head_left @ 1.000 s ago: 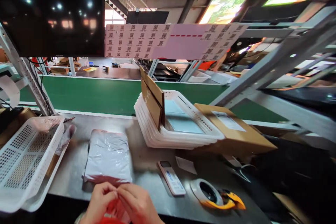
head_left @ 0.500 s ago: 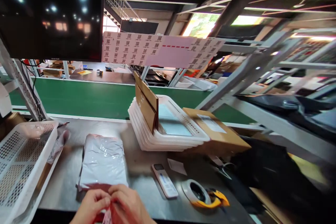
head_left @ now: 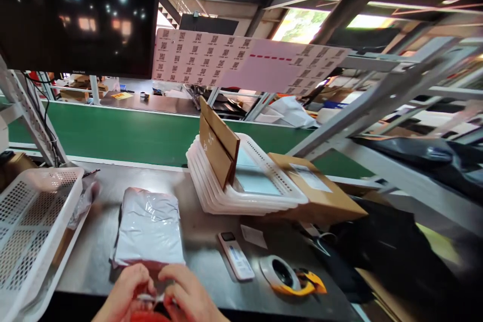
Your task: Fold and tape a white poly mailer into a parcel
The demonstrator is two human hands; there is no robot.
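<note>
At the bottom of the head view, my left hand (head_left: 126, 292) and my right hand (head_left: 190, 289) face each other with curled fingers. Between them they pinch a small whitish strip (head_left: 150, 298), which looks like thin plastic; its kind is unclear and most of it is hidden. A white plastic mailer package (head_left: 149, 226) lies flat on the metal table just beyond my fingers. Something red shows below the hands at the bottom edge. To the right lie a white handheld device (head_left: 236, 256) with a dark screen and a yellow tape dispenser (head_left: 307, 284) with a tape roll (head_left: 277, 271).
A perforated white basket (head_left: 71, 201) stands at the left. Stacked white trays (head_left: 215, 201) hold upright cardboard (head_left: 217, 146), with a cardboard box (head_left: 332, 201) beside them. Behind runs a green conveyor belt (head_left: 124, 131). A monitor (head_left: 79, 15) and a QR-code board (head_left: 241, 60) hang above.
My hands have moved slightly apart, and the whitish strip now shows between them. The camera view has shifted a little.
</note>
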